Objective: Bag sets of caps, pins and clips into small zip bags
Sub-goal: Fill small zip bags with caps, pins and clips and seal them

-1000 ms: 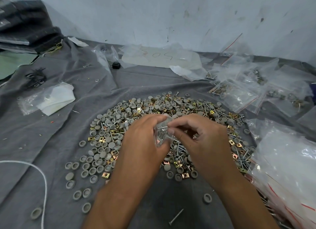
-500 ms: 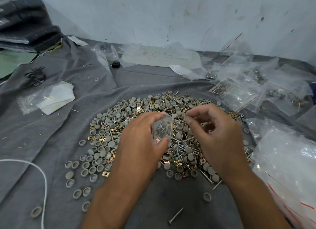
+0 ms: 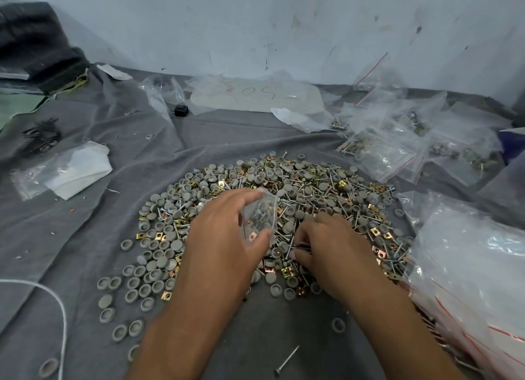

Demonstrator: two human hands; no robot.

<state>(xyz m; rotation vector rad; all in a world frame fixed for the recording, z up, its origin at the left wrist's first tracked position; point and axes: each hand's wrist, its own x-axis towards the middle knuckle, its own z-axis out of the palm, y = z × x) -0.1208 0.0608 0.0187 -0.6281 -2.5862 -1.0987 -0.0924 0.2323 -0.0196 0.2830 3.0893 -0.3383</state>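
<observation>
Head view: a small zip bag (image 3: 260,218), already holding a few pins, is held mouth-up above the middle of the heap (image 3: 284,209) by the left hand (image 3: 224,237), thumb and fingers curled round its sides. The right hand (image 3: 335,252) is down in the heap just beside the bag, fingertips pinched on what appear to be thin pins; exactly how many cannot be told. The heap mixes grey caps (image 3: 159,266), metal pins (image 3: 309,198) and brass-coloured clips (image 3: 375,232) on a grey cloth (image 3: 85,237). To do this step well, the pins should probably be lifted together, points aligned, and fed into a mouth kept wide open, since tangled pins may drag neighbours along. Filled bags (image 3: 397,152) lie at far right, a stack of empty bags (image 3: 468,266) close at right; a stray pin (image 3: 287,359) and a white cord (image 3: 56,300) lie nearer, clear of the work.
</observation>
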